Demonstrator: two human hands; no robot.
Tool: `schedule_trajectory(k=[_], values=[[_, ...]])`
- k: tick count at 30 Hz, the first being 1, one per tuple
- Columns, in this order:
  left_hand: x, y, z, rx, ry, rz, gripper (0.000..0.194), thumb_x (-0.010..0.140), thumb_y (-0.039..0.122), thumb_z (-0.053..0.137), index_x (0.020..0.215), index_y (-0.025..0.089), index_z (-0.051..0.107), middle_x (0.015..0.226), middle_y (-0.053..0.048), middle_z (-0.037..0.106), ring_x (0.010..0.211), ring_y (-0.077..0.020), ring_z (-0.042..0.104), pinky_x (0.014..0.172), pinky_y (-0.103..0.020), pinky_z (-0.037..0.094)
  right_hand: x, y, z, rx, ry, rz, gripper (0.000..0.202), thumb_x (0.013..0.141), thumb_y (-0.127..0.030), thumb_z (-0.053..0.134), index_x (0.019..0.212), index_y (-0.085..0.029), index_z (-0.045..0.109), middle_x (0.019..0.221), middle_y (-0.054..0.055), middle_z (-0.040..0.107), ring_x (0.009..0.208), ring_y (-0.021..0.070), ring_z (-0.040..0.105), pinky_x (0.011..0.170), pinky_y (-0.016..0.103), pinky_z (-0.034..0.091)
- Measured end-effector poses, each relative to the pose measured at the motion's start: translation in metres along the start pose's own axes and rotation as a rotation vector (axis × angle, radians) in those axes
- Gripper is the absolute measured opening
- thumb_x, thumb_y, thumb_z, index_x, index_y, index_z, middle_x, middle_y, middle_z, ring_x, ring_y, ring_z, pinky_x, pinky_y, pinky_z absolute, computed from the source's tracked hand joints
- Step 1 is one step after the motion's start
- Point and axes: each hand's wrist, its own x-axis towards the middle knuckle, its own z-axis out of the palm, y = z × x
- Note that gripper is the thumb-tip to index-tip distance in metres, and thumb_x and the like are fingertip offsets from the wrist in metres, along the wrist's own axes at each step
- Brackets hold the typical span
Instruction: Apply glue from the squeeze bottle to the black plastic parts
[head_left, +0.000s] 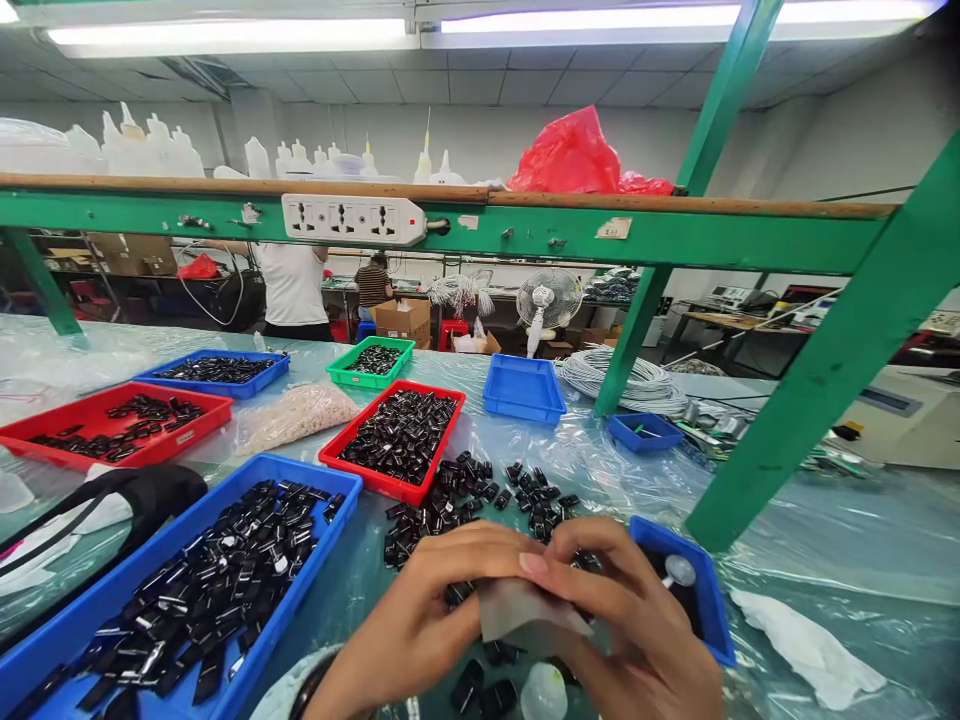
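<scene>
My left hand [420,620] and my right hand [630,620] meet at the bottom centre, both pinching a small grey cloth-like sheet [525,612]. Whatever may lie inside the sheet is hidden. Just beyond my fingers a loose pile of small black parts [480,495] lies on the plastic-covered table. A big blue tray [187,590] full of the same black parts sits to my left. A small blue tray [701,600] is behind my right hand.
A red tray of black parts [394,440] stands ahead, with more red [112,420], blue [214,370] and green [371,362] trays further back. A green slanted frame post [825,380] rises at right. A white rag [810,650] lies at right. People stand in the background.
</scene>
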Motion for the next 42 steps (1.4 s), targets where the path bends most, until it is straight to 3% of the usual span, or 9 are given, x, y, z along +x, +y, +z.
schedule_trajectory(k=[9,14,17,21,24,31,34,36,42], values=[[-0.001,0.003,0.001,-0.033,0.026,0.008,0.026,0.095,0.032,0.051,0.117,0.032,0.065,0.108,-0.004,0.068,0.097,-0.0206,0.061,0.090,-0.034,0.046,-0.001,-0.001,0.002,0.007,-0.002,0.013,0.033,0.093,-0.015,0.057,0.120,-0.033,0.060,0.096,0.004,0.049,0.085,0.0174,0.053,0.072,0.028,0.048],[-0.005,-0.006,0.002,0.093,0.101,-0.205,0.019,0.091,0.028,0.057,0.105,0.023,0.069,0.098,-0.004,0.068,0.090,-0.0177,0.060,0.081,-0.026,0.046,0.000,0.004,0.008,-0.039,0.097,0.056,0.019,0.092,-0.016,0.058,0.105,-0.028,0.066,0.092,0.003,0.049,0.081,0.0164,0.053,0.068,0.025,0.046],[-0.004,-0.012,0.004,0.061,0.138,-0.377,0.024,0.087,0.036,0.062,0.101,0.017,0.067,0.090,-0.003,0.066,0.083,-0.0163,0.058,0.072,-0.023,0.045,0.001,0.012,0.014,-0.012,0.196,0.183,0.006,0.088,-0.018,0.061,0.084,-0.023,0.063,0.082,0.001,0.049,0.074,0.0149,0.052,0.063,0.022,0.045],[0.000,-0.012,0.006,-0.237,0.032,-0.529,0.034,0.086,0.039,0.061,0.103,0.010,0.062,0.087,-0.005,0.066,0.074,-0.0148,0.061,0.070,-0.025,0.049,0.001,0.024,0.021,0.215,0.166,0.531,0.019,0.088,-0.033,0.062,0.075,-0.020,0.059,0.071,-0.002,0.044,0.060,0.0129,0.046,0.048,0.020,0.038],[0.000,-0.011,0.006,-0.265,0.004,-0.542,0.030,0.082,0.031,0.068,0.103,0.011,0.062,0.091,-0.005,0.067,0.082,-0.0148,0.061,0.073,-0.022,0.048,0.001,0.029,0.022,0.295,0.176,0.644,0.028,0.087,-0.041,0.062,0.072,-0.019,0.057,0.068,-0.002,0.044,0.058,0.0117,0.042,0.048,0.018,0.036],[-0.001,-0.020,0.006,-0.182,0.040,-0.562,0.024,0.084,0.030,0.064,0.097,0.010,0.064,0.085,-0.006,0.068,0.081,-0.0181,0.064,0.075,-0.027,0.050,0.001,0.028,0.022,0.281,0.210,0.621,0.024,0.088,-0.041,0.061,0.078,-0.020,0.057,0.070,-0.002,0.050,0.062,0.0113,0.048,0.053,0.016,0.041],[-0.001,-0.022,0.007,-0.092,0.049,-0.572,0.023,0.086,0.030,0.059,0.091,0.008,0.063,0.082,-0.008,0.069,0.079,-0.0200,0.066,0.073,-0.029,0.053,0.000,0.026,0.019,0.263,0.256,0.530,0.017,0.092,-0.039,0.058,0.104,-0.028,0.058,0.098,0.000,0.060,0.091,0.0131,0.057,0.077,0.017,0.047],[-0.002,-0.022,0.008,-0.033,0.028,-0.578,0.021,0.088,0.029,0.055,0.089,0.009,0.062,0.080,-0.008,0.069,0.077,-0.0202,0.066,0.071,-0.028,0.053,0.000,0.025,0.014,0.226,0.236,0.450,0.024,0.095,-0.035,0.054,0.119,-0.034,0.053,0.117,0.000,0.057,0.107,0.0130,0.054,0.089,0.018,0.044],[-0.006,-0.022,0.011,-0.047,0.026,-0.548,0.013,0.089,0.026,0.051,0.098,0.016,0.050,0.080,-0.002,0.067,0.074,-0.0161,0.066,0.070,-0.025,0.052,0.006,0.029,0.000,0.129,0.189,0.349,0.009,0.093,-0.028,0.057,0.098,-0.031,0.063,0.101,-0.003,0.059,0.097,0.0085,0.056,0.083,0.010,0.045]])
